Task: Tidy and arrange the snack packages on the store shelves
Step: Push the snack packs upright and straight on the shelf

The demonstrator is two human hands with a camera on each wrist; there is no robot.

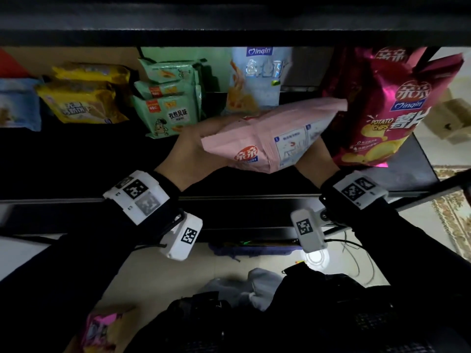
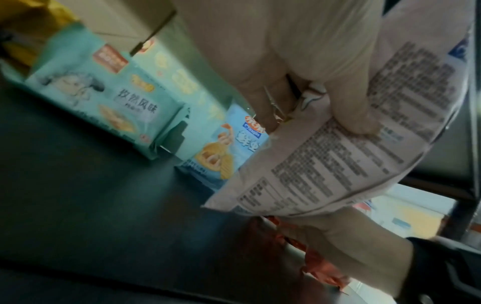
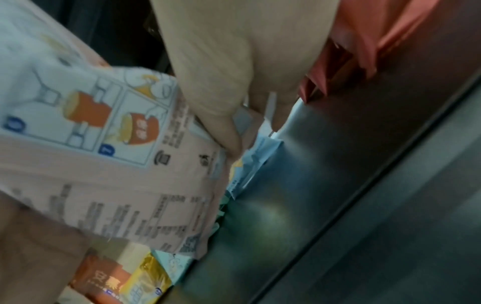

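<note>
Both hands hold one pink snack bag (image 1: 274,138) above the dark shelf (image 1: 76,159). The left hand (image 1: 193,151) grips its left end and the right hand (image 1: 314,159) pinches its right end, probably to turn it before standing it up. On the shelf I count three green packs (image 1: 167,98), two yellow packs (image 1: 84,95), one light blue bag (image 1: 257,77) and one magenta chip bag (image 1: 382,105).
</note>
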